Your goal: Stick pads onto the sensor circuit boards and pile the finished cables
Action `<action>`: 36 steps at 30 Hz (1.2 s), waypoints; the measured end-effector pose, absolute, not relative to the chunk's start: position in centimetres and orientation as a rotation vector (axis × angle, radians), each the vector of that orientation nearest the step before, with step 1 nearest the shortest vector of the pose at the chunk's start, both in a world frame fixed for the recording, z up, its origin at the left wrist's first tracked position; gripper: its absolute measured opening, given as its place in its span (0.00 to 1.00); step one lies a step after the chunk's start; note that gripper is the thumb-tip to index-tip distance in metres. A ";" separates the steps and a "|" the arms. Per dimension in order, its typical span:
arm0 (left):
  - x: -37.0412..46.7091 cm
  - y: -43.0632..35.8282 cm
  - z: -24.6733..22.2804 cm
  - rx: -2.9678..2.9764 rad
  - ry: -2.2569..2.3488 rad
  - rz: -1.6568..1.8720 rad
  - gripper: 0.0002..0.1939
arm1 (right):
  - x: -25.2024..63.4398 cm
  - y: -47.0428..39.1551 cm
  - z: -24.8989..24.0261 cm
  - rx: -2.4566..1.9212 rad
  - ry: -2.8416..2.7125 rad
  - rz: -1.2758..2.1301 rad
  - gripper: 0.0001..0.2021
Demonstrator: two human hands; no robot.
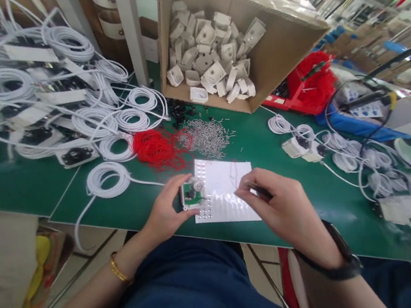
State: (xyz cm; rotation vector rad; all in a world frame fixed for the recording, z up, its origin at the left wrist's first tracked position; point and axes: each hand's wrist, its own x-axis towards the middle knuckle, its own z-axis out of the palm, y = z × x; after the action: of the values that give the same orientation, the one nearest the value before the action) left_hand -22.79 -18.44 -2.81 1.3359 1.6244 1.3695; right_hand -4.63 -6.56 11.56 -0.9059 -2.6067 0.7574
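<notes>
My left hand grips the edges of a small white housing with a green circuit board and a round clear part on it. A white cable runs from the housing to a coil at its left. My right hand is closed in a pinch over a white sheet. A thin red loop rises from its fingertips, and a dark object, perhaps a tool handle, shows between its fingers. Rows of small shiny studs line the sheet's left side.
Beyond the sheet lie a red heap of thin loops and a pile of small metal screws or pins. A cardboard box of white housings stands behind. Coiled white cables crowd the left; more cabled units lie right.
</notes>
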 end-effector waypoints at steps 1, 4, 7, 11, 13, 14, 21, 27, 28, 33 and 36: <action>-22.9 -18.4 -2.7 1.367 1.634 1.374 0.34 | -5.2 -7.6 12.2 -0.847 -2.616 0.855 0.04; -23.0 -18.3 -2.8 1.418 1.621 1.418 0.31 | -7.1 -10.0 11.7 -0.746 -2.651 1.068 0.05; -23.0 -18.4 -2.9 1.443 1.587 1.494 0.28 | -8.9 -10.7 8.9 -0.755 -2.683 0.998 0.05; -23.1 -18.5 -2.8 1.446 1.565 1.499 0.29 | -10.2 -9.7 6.2 -0.800 -2.633 0.912 0.03; -23.1 -18.5 -2.7 1.434 1.572 1.486 0.30 | -10.3 -9.1 6.0 -0.821 -2.615 0.916 0.03; -23.0 -18.5 -2.7 1.428 1.574 1.484 0.30 | -10.2 -8.8 6.2 -0.830 -2.609 0.914 0.03; -23.0 -18.4 -2.8 1.414 1.545 1.538 0.29 | -9.5 -7.5 7.1 -0.900 -2.624 0.927 0.02; -23.1 -18.5 -2.8 1.451 1.515 1.503 0.30 | -9.9 -5.2 6.0 -0.800 -2.616 1.103 0.05; -23.1 -18.5 -2.8 1.466 1.514 1.495 0.30 | -10.0 -4.7 5.7 -0.753 -2.593 1.163 0.06; -23.1 -18.5 -2.8 1.508 1.527 1.500 0.30 | -11.1 -3.0 4.7 -0.649 -2.508 1.534 0.06; -23.0 -18.6 -2.9 1.487 1.545 1.470 0.30 | -11.5 -2.7 4.7 -0.660 -2.506 1.669 0.07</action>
State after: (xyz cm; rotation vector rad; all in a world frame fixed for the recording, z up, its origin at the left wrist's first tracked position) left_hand -22.97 -18.62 -2.89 1.4870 1.5451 1.4699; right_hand -11.53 -2.67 4.67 -0.6601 -2.5065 1.6687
